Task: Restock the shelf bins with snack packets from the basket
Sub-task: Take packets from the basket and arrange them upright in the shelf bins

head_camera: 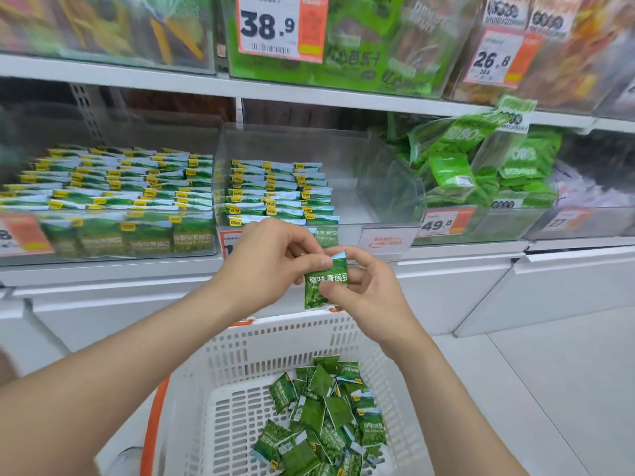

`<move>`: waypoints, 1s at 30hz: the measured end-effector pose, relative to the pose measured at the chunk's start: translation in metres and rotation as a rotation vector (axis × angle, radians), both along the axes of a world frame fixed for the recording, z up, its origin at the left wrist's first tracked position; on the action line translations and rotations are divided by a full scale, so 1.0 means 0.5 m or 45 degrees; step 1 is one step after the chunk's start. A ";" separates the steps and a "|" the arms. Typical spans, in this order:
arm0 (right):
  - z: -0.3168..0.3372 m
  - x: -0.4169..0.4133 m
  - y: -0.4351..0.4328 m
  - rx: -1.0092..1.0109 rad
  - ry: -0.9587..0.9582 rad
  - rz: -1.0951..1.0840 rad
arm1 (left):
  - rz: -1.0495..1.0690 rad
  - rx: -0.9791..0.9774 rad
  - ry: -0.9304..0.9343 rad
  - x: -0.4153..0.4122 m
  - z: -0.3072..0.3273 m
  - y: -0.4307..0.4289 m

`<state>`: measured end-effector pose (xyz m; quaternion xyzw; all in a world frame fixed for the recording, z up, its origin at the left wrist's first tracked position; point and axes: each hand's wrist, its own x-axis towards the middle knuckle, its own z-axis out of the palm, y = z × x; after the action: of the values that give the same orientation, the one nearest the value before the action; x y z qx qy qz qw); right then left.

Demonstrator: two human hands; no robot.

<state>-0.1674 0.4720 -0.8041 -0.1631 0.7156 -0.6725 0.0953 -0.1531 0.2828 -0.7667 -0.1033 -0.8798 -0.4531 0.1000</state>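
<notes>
Here left (268, 259) and right hands (369, 293) pinch one packet (318, 300) above basket (275, 333), facing half-filled bin (347, 159).

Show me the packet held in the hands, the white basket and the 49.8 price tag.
held packet (318, 280): head view, its printed front.
white basket (275, 341): head view, its slotted back wall.
49.8 price tag (436, 225): head view, its digits.

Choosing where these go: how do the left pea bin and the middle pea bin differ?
The left bin is packed across its width; the middle bin has rows only on its left, its right side bare. The left bin's front packets read Garlic Flavor; the middle bin's read Original. Both hold neat rows of green pea packets.
</notes>
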 end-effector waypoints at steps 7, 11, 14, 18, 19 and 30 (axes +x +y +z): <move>0.046 -0.040 -0.012 -0.176 0.204 -0.364 | 0.220 -0.347 0.431 -0.023 0.017 -0.023; 0.097 -0.121 -0.007 0.051 0.517 -0.526 | 0.256 -0.795 0.316 -0.042 0.006 -0.041; 0.113 -0.184 -0.018 0.493 0.677 -0.502 | 0.225 -0.962 0.166 -0.044 0.003 -0.040; 0.138 -0.239 -0.041 0.971 0.660 -0.359 | 0.225 -1.032 0.148 -0.053 0.012 -0.042; 0.143 -0.250 -0.046 1.022 0.564 -0.298 | 0.221 -1.030 0.140 -0.057 0.012 -0.042; 0.144 -0.286 -0.086 1.311 0.163 -0.068 | 0.226 -1.071 0.126 -0.070 0.000 -0.038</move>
<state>-0.3104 0.4291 -0.7324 -0.1176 0.9620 -0.2242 0.1021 -0.1883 0.2640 -0.7667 -0.0808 -0.9874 -0.0393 0.1299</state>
